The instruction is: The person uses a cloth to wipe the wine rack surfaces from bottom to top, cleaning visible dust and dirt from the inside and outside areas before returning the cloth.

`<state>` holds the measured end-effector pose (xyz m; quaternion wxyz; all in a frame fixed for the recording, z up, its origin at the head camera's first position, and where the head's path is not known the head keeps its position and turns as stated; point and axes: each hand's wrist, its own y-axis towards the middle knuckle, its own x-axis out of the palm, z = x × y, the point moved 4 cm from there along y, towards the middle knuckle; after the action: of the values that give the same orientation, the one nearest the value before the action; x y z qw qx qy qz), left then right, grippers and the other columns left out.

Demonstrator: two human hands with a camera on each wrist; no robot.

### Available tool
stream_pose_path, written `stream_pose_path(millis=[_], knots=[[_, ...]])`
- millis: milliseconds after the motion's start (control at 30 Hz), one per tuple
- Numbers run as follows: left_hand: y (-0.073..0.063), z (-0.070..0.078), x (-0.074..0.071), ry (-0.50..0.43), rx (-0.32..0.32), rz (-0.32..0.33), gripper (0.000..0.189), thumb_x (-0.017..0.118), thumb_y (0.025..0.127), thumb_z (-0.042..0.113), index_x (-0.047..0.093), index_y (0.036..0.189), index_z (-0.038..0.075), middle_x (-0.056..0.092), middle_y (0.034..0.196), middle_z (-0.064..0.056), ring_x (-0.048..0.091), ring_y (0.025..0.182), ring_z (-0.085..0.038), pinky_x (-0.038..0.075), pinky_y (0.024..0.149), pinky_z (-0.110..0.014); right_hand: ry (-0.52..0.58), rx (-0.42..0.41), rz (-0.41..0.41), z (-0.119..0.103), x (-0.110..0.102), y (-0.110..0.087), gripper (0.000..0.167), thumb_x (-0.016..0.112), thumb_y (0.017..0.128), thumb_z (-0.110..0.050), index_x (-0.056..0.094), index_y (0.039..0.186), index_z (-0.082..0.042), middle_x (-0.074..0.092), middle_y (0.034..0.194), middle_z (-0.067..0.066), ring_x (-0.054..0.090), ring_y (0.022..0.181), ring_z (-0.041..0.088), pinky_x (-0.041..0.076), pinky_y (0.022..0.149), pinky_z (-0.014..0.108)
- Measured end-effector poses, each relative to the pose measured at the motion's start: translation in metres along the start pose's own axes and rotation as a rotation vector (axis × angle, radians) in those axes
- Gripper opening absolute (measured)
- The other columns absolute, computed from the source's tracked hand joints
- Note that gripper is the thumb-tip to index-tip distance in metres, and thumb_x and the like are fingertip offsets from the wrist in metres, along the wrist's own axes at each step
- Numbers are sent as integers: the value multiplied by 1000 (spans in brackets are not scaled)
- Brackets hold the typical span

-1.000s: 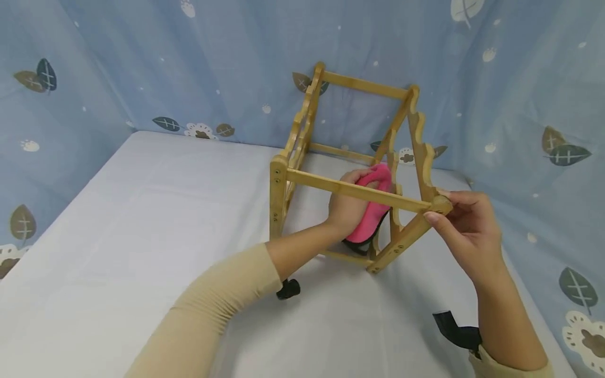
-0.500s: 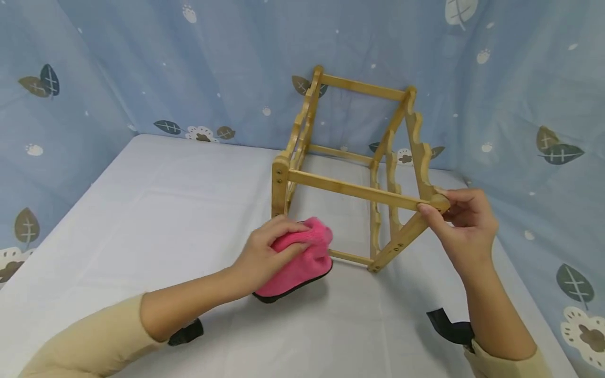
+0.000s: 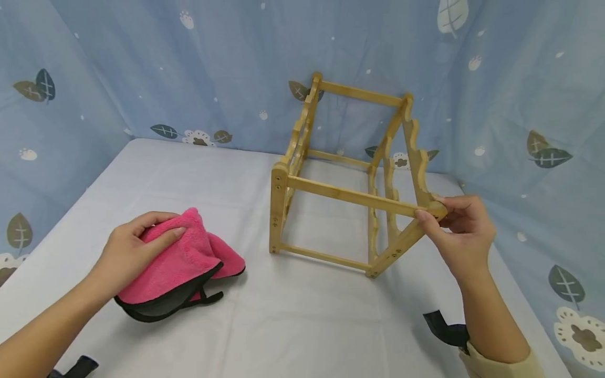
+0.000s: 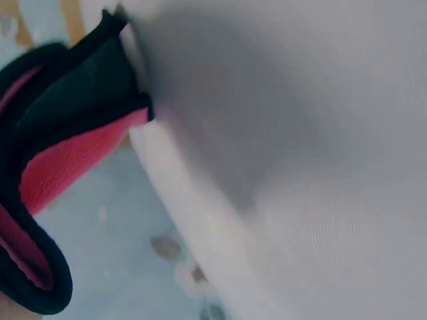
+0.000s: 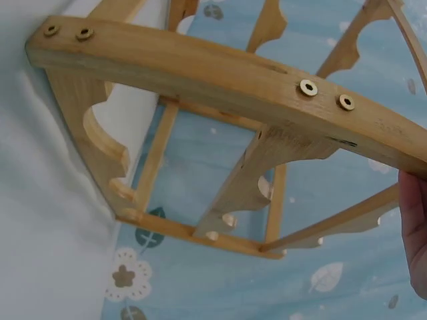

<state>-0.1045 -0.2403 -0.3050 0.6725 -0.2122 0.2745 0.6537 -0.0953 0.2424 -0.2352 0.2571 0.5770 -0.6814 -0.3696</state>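
A pink plush cloth (image 3: 181, 257) with a dark grey underside and black edging is pinched between the thumb and fingers of my left hand (image 3: 129, 252), left of the rack. In the left wrist view the folded cloth (image 4: 73, 160) shows its dark border above the white surface. My right hand (image 3: 465, 231) grips the near right corner of a wooden rack (image 3: 350, 195) with scalloped rails. Seen from the right wrist, the rack (image 5: 200, 63) has metal bolts along its side bar, and part of the right hand (image 5: 415, 233) holds its end.
The rack stands on a white-covered table (image 3: 302, 325). A blue curtain (image 3: 236, 68) with leaf and flower prints hangs behind and along both sides. Black curved wrist mounts (image 3: 446, 328) show near the forearms.
My left hand has drawn the pink cloth out of the rack and carried it left toward the near side. The right hand has kept its grip on the rack corner.
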Motion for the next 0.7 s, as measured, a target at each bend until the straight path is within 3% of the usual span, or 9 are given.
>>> stream_pose_path(millis=[133,267,400,700], knots=[[4,-15,-12,38,-61,-89,39,62,90,38,57,123,18,58,108,-12,58,73,-12,49,54,-28,-27,19,30,-7,-6,-6,41,79,73,-2,51,91,22,70,91,2,66,69,4,49,64,11],[5,-20,-17,45,-65,-109,38,62,90,39,58,122,18,59,103,-11,59,70,-14,49,53,-28,-15,25,62,-14,-14,-11,34,77,71,6,54,92,20,70,90,4,66,68,5,49,64,11],[5,-23,-19,37,-61,-104,38,62,90,38,57,122,17,59,99,-8,60,67,-15,49,52,-28,-78,10,110,-23,-16,-15,30,73,71,11,54,92,20,69,89,4,65,66,5,48,63,10],[6,-24,-18,30,-60,-110,39,61,91,38,57,122,16,58,102,-9,59,70,-15,50,53,-29,-258,-40,241,-41,14,-28,36,75,73,0,51,88,22,65,84,-4,59,61,-3,46,61,8]])
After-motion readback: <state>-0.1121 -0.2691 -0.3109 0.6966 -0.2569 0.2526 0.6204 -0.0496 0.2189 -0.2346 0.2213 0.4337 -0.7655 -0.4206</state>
